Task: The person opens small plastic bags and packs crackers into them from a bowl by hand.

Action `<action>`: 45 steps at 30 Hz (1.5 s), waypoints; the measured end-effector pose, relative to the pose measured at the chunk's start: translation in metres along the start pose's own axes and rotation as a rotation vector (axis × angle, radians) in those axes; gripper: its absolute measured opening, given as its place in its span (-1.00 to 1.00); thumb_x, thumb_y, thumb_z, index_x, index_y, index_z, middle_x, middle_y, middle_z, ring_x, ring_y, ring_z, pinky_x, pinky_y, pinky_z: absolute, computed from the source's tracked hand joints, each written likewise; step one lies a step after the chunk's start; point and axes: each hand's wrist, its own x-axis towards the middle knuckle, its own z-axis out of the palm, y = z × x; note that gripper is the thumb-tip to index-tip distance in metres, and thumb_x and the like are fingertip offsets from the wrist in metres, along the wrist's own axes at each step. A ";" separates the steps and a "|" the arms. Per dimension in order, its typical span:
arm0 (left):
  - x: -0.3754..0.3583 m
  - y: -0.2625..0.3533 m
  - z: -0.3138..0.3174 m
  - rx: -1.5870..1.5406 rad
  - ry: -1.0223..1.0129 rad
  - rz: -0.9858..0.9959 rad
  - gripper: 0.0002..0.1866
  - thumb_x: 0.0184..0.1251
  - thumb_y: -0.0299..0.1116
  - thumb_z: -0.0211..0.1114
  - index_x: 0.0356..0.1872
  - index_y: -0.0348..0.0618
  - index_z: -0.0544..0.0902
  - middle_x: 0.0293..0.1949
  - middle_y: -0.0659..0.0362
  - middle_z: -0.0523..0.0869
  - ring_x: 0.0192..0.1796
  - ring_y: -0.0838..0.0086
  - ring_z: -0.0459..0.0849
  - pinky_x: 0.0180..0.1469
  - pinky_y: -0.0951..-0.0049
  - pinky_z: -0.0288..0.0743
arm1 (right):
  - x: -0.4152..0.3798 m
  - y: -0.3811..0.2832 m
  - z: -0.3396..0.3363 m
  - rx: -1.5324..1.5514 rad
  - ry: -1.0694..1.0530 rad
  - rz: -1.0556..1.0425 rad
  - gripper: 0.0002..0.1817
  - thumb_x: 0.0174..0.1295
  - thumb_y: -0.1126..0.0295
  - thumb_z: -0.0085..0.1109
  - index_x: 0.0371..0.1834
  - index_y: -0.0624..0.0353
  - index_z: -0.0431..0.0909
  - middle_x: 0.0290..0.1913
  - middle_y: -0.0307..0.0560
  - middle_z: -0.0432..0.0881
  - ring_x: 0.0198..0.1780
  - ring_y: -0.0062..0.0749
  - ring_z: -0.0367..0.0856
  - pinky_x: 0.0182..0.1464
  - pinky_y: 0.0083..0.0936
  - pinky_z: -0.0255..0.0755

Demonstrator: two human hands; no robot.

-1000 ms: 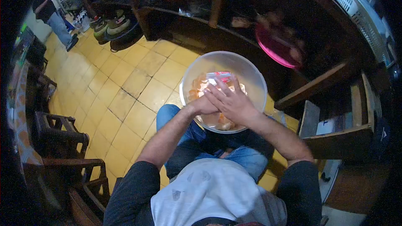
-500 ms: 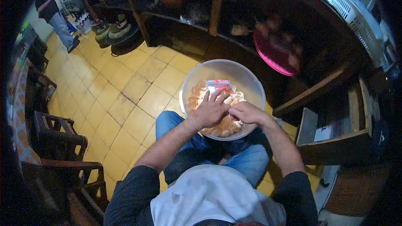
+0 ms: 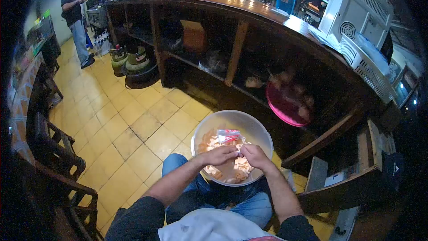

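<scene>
A large pale round tub stands between the seated person's legs. Pale orange-white pieces cover much of its inside, and a clear packet with red print lies on them toward the far side. Over the middle of the tub, my left hand has its fingers pressed together and meets my right hand at the fingertips. My right hand is closed in a pinch. Something small and pale shows between the two hands, too small to name.
Dark wooden shelving curves across the far side, with a pink basket on its lower shelf. Gas cylinders stand farther left, near a standing person. Dark chairs are at left, a wooden frame at right.
The view has tilted up, showing the counter top. My left hand's spread fingers have drawn together, and both hands have come together at the fingertips above the pieces.
</scene>
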 end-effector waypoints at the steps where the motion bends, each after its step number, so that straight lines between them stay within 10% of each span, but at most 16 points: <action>1: 0.003 -0.002 -0.004 0.263 -0.069 -0.061 -0.69 0.47 -0.19 0.04 0.01 -0.21 0.52 0.00 -0.06 0.58 0.08 0.10 0.53 0.16 0.27 0.38 | -0.001 0.003 0.002 0.005 -0.002 0.011 -0.71 0.37 0.28 -0.08 -0.35 0.26 0.52 -0.41 -0.02 0.59 -0.31 -0.33 0.57 -0.19 -0.35 0.44; 6: -0.007 0.026 0.011 0.966 0.467 0.186 -0.65 0.24 -0.26 0.27 -0.02 -0.15 0.46 0.11 -0.07 0.48 0.13 0.04 0.46 0.14 0.18 0.35 | 0.004 0.010 0.014 0.274 0.189 0.121 -0.79 0.39 0.32 -0.05 -0.32 0.17 0.53 -0.41 -0.23 0.53 -0.45 -0.65 0.40 -0.40 -0.60 0.29; 10: -0.001 0.020 0.019 0.537 0.654 -0.025 -0.67 0.33 -0.20 0.21 -0.03 -0.22 0.51 0.00 -0.04 0.57 0.07 0.17 0.53 0.08 0.21 0.44 | 0.018 0.006 0.039 0.630 0.662 -0.061 -0.80 0.41 0.34 -0.08 -0.28 0.15 0.53 -0.39 -0.34 0.53 -0.51 -0.78 0.38 -0.53 -0.76 0.24; 12: 0.008 0.015 0.024 -0.644 0.430 -0.396 -0.60 0.47 -0.07 0.04 0.01 -0.19 0.56 -0.01 0.09 0.63 0.00 0.30 0.60 0.05 0.20 0.48 | 0.019 0.010 0.057 0.300 0.510 -0.031 -0.80 0.41 0.37 -0.10 -0.21 0.24 0.50 -0.32 -0.25 0.59 -0.36 -0.57 0.57 -0.32 -0.50 0.50; 14: 0.009 -0.003 0.031 -0.626 0.446 -0.310 -0.54 0.50 0.02 -0.05 0.04 -0.16 0.57 -0.05 0.17 0.66 -0.05 0.42 0.62 -0.06 0.33 0.53 | 0.014 -0.003 0.057 -0.326 0.462 -0.145 -0.82 0.40 0.44 -0.13 -0.17 0.22 0.50 -0.29 -0.20 0.61 -0.32 -0.53 0.59 -0.28 -0.43 0.52; 18: 0.006 -0.004 0.029 -0.870 0.635 -0.451 -0.68 0.48 -0.09 0.03 -0.18 -0.11 0.61 -0.24 0.23 0.64 -0.20 0.52 0.61 -0.19 0.41 0.51 | 0.010 0.010 0.070 -0.532 0.291 -0.174 -0.81 0.39 0.50 -0.17 -0.16 0.25 0.50 -0.25 -0.15 0.66 -0.30 -0.55 0.60 -0.31 -0.49 0.51; 21: 0.003 -0.013 0.026 -1.105 0.645 -0.500 -0.67 0.51 -0.07 -0.06 -0.15 -0.07 0.57 -0.22 0.23 0.62 -0.21 0.45 0.58 -0.13 0.32 0.50 | 0.010 -0.006 0.069 0.735 0.470 0.074 -0.83 0.37 0.52 -0.10 -0.12 0.34 0.49 -0.26 -0.12 0.69 -0.33 -0.61 0.59 -0.32 -0.56 0.52; 24: 0.007 0.001 0.023 -0.904 0.516 -0.535 -0.73 0.52 -0.14 -0.04 -0.19 -0.07 0.54 -0.25 0.24 0.59 -0.25 0.47 0.55 -0.19 0.37 0.51 | 0.010 -0.002 0.059 0.347 0.505 0.072 -0.85 0.36 0.52 -0.05 -0.17 0.30 0.53 -0.27 -0.16 0.70 -0.36 -0.62 0.59 -0.30 -0.59 0.53; 29: 0.006 -0.016 0.016 -0.688 0.433 -0.528 -0.78 0.50 -0.22 0.03 -0.12 -0.12 0.54 -0.26 0.22 0.59 -0.24 0.51 0.55 -0.20 0.43 0.53 | 0.005 -0.009 0.038 -0.522 0.308 -0.234 -0.92 0.13 0.44 0.11 -0.35 0.17 0.56 -0.37 0.00 0.65 -0.32 0.03 0.62 -0.25 -0.16 0.48; 32: 0.007 -0.024 0.009 -0.377 0.392 -0.581 -0.79 0.44 -0.29 0.11 -0.08 -0.19 0.54 -0.24 0.12 0.63 -0.20 0.38 0.58 -0.17 0.35 0.55 | 0.010 0.001 0.045 -0.790 0.227 -0.260 -0.91 0.11 0.43 0.06 -0.35 0.11 0.56 -0.40 -0.03 0.62 -0.26 -0.06 0.61 -0.14 -0.13 0.42; 34: 0.005 -0.035 0.001 0.454 0.392 -0.062 -0.78 0.35 -0.34 0.06 -0.23 -0.29 0.58 -0.23 -0.09 0.68 -0.18 0.08 0.65 -0.15 0.15 0.56 | 0.009 -0.022 0.045 -0.850 0.126 -0.202 -0.88 0.14 0.40 0.05 -0.31 0.13 0.56 -0.29 -0.06 0.63 -0.18 -0.12 0.60 -0.08 -0.09 0.38; 38: 0.001 -0.029 -0.012 0.601 -0.010 -0.480 -0.75 0.15 -0.44 0.13 -0.15 -0.23 0.63 -0.16 -0.15 0.68 -0.08 -0.02 0.66 -0.06 0.11 0.56 | 0.002 -0.036 0.051 -0.898 0.162 -0.202 -0.85 0.13 0.32 0.08 -0.30 0.10 0.56 -0.05 -0.08 0.58 0.04 -0.26 0.52 0.04 -0.06 0.28; 41: -0.001 -0.023 -0.006 0.698 0.021 -0.576 -0.75 0.13 -0.46 0.10 -0.21 -0.26 0.66 -0.23 -0.16 0.70 -0.12 0.01 0.69 -0.06 0.13 0.55 | 0.004 -0.030 0.052 -0.958 0.471 -0.603 -0.76 0.01 0.37 0.16 -0.20 0.07 0.57 -0.08 -0.03 0.56 0.04 -0.18 0.51 0.04 -0.10 0.25; 45: 0.004 0.005 -0.009 0.696 -0.041 -0.593 -0.74 0.19 -0.39 0.10 -0.23 -0.36 0.64 -0.23 -0.20 0.70 -0.10 0.02 0.69 -0.05 0.13 0.54 | 0.011 -0.021 0.047 -0.820 0.317 -0.555 -0.77 0.01 0.41 0.17 -0.21 0.08 0.58 -0.06 -0.08 0.59 0.03 -0.19 0.54 0.12 -0.12 0.21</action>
